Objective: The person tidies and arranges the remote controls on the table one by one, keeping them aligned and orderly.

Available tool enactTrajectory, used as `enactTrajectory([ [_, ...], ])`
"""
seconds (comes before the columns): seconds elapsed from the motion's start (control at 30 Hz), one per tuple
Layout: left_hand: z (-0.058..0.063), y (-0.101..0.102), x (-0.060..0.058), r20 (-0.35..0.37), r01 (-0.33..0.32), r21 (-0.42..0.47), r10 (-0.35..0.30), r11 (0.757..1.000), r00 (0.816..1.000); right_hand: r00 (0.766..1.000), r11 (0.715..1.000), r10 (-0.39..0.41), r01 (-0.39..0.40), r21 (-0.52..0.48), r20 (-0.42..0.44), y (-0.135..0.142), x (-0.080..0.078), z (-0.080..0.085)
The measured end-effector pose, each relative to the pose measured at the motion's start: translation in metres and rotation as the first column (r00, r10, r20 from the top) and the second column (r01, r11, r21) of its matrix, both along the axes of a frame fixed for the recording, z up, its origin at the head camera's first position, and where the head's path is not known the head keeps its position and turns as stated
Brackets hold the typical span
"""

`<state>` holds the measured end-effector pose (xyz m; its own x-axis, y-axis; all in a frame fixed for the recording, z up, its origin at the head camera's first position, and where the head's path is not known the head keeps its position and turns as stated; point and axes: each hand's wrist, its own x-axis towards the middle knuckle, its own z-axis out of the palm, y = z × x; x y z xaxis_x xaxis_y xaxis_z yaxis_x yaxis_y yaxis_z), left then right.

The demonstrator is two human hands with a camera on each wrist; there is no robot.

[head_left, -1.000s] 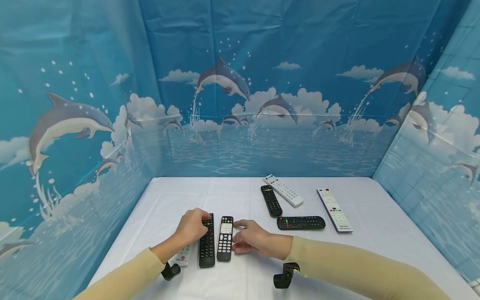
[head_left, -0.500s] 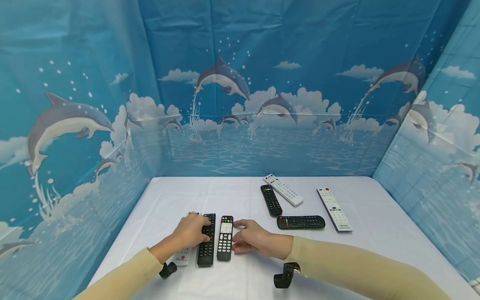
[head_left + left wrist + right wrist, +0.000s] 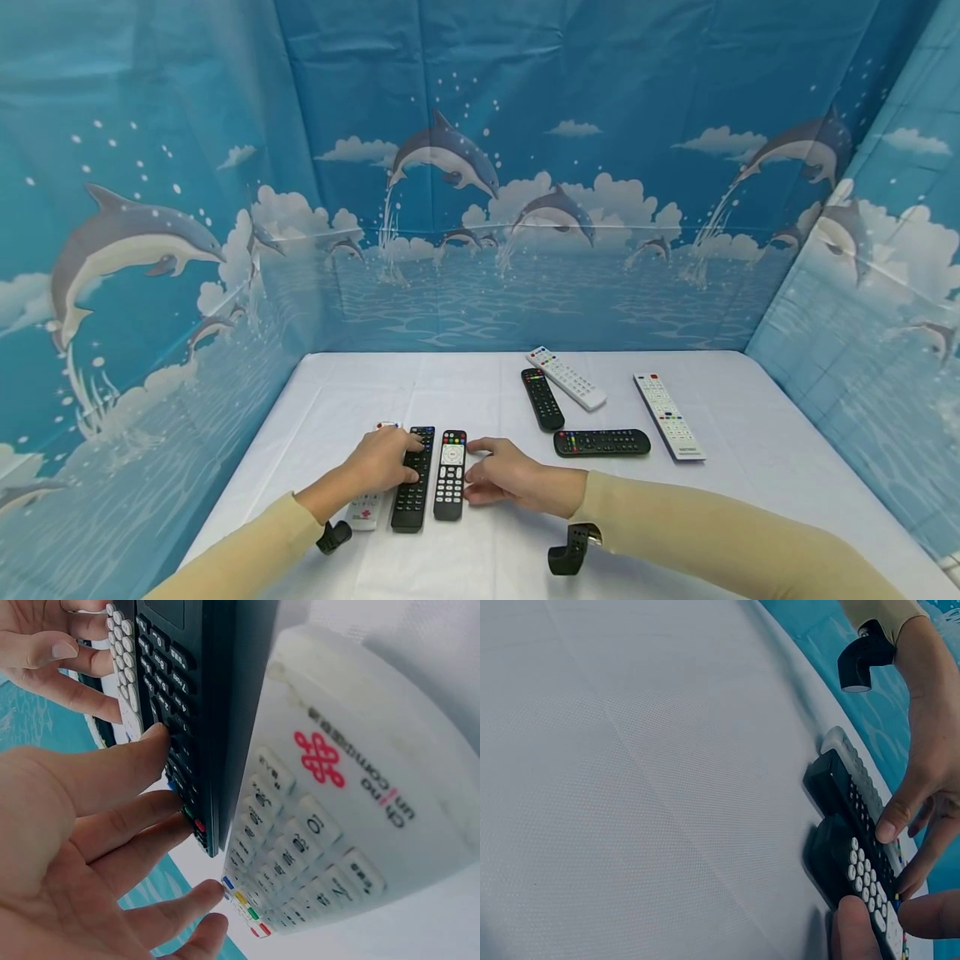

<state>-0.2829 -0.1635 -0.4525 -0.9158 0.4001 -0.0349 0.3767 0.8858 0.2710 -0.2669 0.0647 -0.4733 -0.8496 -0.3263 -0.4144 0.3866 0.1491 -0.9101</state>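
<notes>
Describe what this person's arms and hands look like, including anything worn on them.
The left sleeve and right sleeve are long, plain and pale yellow, ending near the wrists. The left hand and right hand wear no gloves. Each wrist carries a small black bent fitting, one left, one right. No cables are visible.

Seven remote controls (image 3: 602,443) lie on one surface (image 3: 495,550): four black remotes (image 3: 542,400) and three white remotes (image 3: 669,418). One of the black group, the white-keyed remote (image 3: 449,483), has pale keys; three have dark keys. Three of the seven, two black and one white, sit by the two hands (image 3: 384,460); four, two black and two white, lie farther right. Two sleeves (image 3: 675,525) and two black wrist devices (image 3: 567,562) show.
</notes>
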Motion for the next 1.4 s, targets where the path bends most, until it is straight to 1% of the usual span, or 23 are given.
enactTrajectory([
  [0.3, 0.0, 0.0, 0.001, -0.017, 0.006, 0.019, -0.006, 1.0, 1.0, 1.0, 1.0, -0.003, 0.003, -0.02, 0.009, 0.002, 0.001, 0.005],
  [0.4, 0.004, 0.003, -0.001, -0.02, -0.006, 0.05, 0.007, 0.999, 1.0, 1.0, 1.0, 0.002, -0.002, -0.015, 0.01, 0.006, -0.002, 0.008],
  [0.53, 0.012, 0.013, -0.008, -0.015, -0.031, 0.128, 0.033, 0.991, 0.999, 1.0, 1.0, 0.01, -0.01, 0.006, 0.001, 0.014, -0.009, 0.02],
  [0.63, 0.02, 0.022, -0.014, -0.007, -0.035, 0.195, 0.037, 0.98, 0.999, 1.0, 0.999, 0.013, -0.012, 0.03, -0.019, 0.02, -0.016, 0.03],
  [0.7, 0.025, 0.028, -0.019, 0.005, -0.036, 0.255, 0.036, 0.966, 0.999, 0.999, 0.999, 0.017, -0.015, 0.051, -0.041, 0.026, -0.021, 0.037],
  [0.77, 0.029, 0.035, -0.024, 0.028, -0.048, 0.33, 0.041, 0.943, 0.999, 0.998, 0.998, 0.016, -0.012, 0.064, -0.061, 0.032, -0.025, 0.044],
  [0.83, 0.032, 0.042, -0.028, 0.07, -0.064, 0.422, 0.038, 0.904, 0.997, 0.996, 0.997, 0.017, -0.011, 0.08, -0.085, 0.039, -0.028, 0.049],
  [0.9, 0.035, 0.05, -0.033, 0.126, -0.096, 0.51, 0.036, 0.855, 0.991, 0.994, 0.995, 0.013, -0.003, 0.096, -0.104, 0.046, -0.031, 0.054],
  [0.93, 0.037, 0.054, -0.035, 0.162, -0.113, 0.557, 0.026, 0.823, 0.986, 0.994, 0.995, 0.008, 0.003, 0.102, -0.108, 0.049, -0.033, 0.057],
  [1.0, 0.041, 0.062, -0.04, 0.244, -0.157, 0.641, -0.005, 0.751, 0.97, 0.993, 0.993, 0.001, 0.013, 0.12, -0.119, 0.055, -0.037, 0.061],
  [1.1, 0.043, 0.077, -0.047, 0.365, -0.262, 0.724, -0.033, 0.639, 0.93, 0.993, 0.99, -0.011, 0.027, 0.14, -0.119, 0.064, -0.041, 0.064],
  [1.17, 0.044, 0.087, -0.052, 0.432, -0.337, 0.755, -0.039, 0.563, 0.901, 0.991, 0.986, -0.01, 0.031, 0.165, -0.13, 0.071, -0.046, 0.065],
  [1.23, 0.043, 0.096, -0.06, 0.485, -0.405, 0.769, -0.037, 0.495, 0.874, 0.99, 0.982, -0.015, 0.041, 0.183, -0.141, 0.079, -0.053, 0.065],
  [1.3, 0.043, 0.105, -0.066, 0.534, -0.465, 0.771, -0.043, 0.435, 0.844, 0.988, 0.977, -0.019, 0.051, 0.208, -0.154, 0.088, -0.06, 0.065],
  [1.4, 0.039, 0.118, -0.076, 0.6, -0.541, 0.762, -0.074, 0.357, 0.796, 0.986, 0.968, -0.045, 0.083, 0.235, -0.162, 0.101, -0.072, 0.063],
])
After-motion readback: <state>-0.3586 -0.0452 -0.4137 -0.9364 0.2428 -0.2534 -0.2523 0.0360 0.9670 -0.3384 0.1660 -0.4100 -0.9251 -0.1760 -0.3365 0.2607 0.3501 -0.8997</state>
